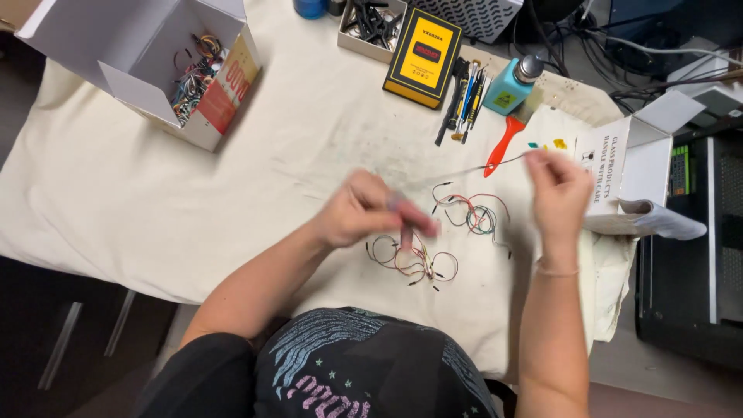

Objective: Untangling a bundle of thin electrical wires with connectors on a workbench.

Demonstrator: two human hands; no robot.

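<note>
My left hand (365,209) hovers over a loose tangle of thin coloured jumper wires (412,259) on the cream cloth, its fingers pinched together around a wire end, blurred by motion. My right hand (559,190) is raised to the right, fingers pinched on the other end of a thin dark wire (464,172) stretched between the two hands. A second small bundle of wires (476,214) lies between the hands on the cloth.
An open white cardboard box (147,62) with more wires stands at the back left. A yellow-and-black box (424,56), several small hand tools (464,97), a teal bottle (511,87), a red-handled brush (503,143) and a white carton (631,166) sit behind and right.
</note>
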